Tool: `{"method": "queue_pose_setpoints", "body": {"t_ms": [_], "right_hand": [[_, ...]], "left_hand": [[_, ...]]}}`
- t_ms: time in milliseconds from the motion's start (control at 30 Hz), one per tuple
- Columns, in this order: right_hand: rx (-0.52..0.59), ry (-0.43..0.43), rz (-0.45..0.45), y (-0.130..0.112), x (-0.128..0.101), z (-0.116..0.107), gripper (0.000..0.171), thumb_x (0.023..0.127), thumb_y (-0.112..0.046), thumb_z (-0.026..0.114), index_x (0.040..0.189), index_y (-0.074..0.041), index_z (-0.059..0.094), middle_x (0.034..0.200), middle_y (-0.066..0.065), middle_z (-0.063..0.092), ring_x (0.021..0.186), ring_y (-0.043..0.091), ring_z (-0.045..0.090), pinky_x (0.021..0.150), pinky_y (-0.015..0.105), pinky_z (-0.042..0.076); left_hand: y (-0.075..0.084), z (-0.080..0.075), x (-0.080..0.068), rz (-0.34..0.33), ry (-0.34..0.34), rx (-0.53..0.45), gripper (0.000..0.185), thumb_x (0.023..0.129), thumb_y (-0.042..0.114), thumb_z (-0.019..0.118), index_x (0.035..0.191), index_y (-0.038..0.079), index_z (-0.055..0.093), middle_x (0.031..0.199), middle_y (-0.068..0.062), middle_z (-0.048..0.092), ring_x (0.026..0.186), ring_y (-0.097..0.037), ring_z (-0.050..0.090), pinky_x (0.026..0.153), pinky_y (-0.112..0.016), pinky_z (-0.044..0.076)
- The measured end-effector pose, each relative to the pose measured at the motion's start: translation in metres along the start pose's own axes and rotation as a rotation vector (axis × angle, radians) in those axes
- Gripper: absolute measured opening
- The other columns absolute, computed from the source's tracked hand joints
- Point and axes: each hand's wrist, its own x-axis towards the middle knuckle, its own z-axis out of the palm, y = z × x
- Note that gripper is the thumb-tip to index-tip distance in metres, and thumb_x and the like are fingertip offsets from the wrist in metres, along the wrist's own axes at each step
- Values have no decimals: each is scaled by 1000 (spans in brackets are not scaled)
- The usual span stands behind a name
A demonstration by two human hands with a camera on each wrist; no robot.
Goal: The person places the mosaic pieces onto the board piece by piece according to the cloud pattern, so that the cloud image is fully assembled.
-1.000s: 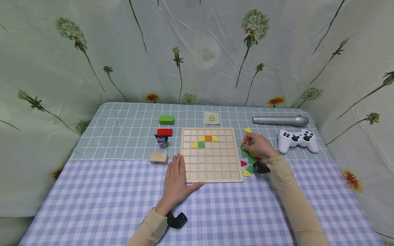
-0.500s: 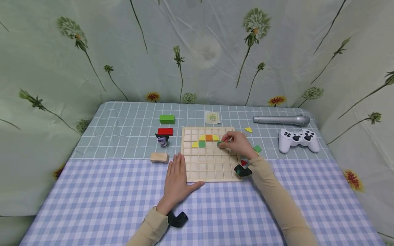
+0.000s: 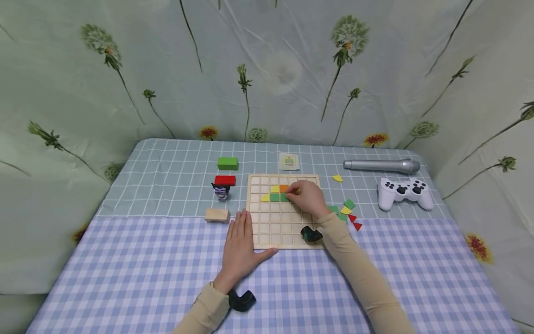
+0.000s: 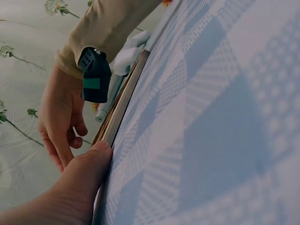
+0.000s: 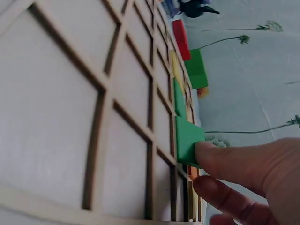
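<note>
My right hand [image 3: 308, 198] is over the wooden grid board [image 3: 285, 240] in the head view. Its thumb and fingers pinch a green square tile [image 5: 187, 138] at a cell beside another green tile [image 3: 274, 197]. In the right wrist view the held tile looks slightly tilted against the grid lines. An orange tile [image 3: 283, 188] lies just behind, with yellow tiles [image 3: 265, 198] to the left; the hand hides the cells to its right. My left hand [image 3: 238, 250] lies with straight fingers along the board's left side, its thumb [image 4: 89, 161] touching the front edge.
Loose green, yellow and red tiles [image 3: 346, 210] lie right of the board. Beyond are a game controller [image 3: 405, 192] and a microphone [image 3: 379, 165]. A pattern card [image 3: 289, 161] lies behind. Blocks in green [image 3: 227, 163], red [image 3: 225, 180] and wood [image 3: 217, 215], plus a small figurine [image 3: 221, 192], stand left.
From the loose pile, my right hand has moved left over the board with the green tile, stopping beside the first green one. The left hand has kept its place.
</note>
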Motion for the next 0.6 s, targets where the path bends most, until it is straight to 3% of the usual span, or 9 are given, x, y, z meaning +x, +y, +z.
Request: {"method": "queue_pose_setpoints", "body": {"t_ms": [133, 267, 433, 600], "right_hand": [[-56, 21, -15, -1, -3, 1, 11, 85, -21, 73, 87, -11, 76, 86, 1, 65, 78, 18, 59, 69, 34, 49], [-18, 24, -29, 6, -9, -8, 11, 84, -21, 73, 87, -11, 75, 83, 0, 63, 75, 17, 56, 65, 33, 46], [42, 51, 5, 26, -27, -33, 16, 84, -22, 73, 92, -9, 74, 78, 0, 62, 62, 16, 51, 53, 30, 39], [-35, 89, 58, 54, -47, -60, 20, 83, -26, 74, 91, -8, 72, 77, 2, 63, 59, 17, 50, 49, 30, 37]], "left_hand": [[0, 1, 0, -2, 3, 10, 121, 72, 80, 53, 151, -1, 9, 157, -15, 6, 143, -25, -2, 115, -38, 0], [1, 1, 2, 4, 11, 6, 121, 71, 80, 53, 151, -1, 10, 157, -15, 7, 143, -25, -1, 115, -39, 1], [1, 1, 0, -3, -4, -1, 121, 72, 81, 52, 151, 0, 10, 157, -14, 6, 143, -25, -1, 115, -39, 1], [0, 4, -1, 8, 18, 18, 120, 72, 80, 53, 151, -1, 10, 157, -14, 7, 143, -26, 0, 115, -39, 1]]}}
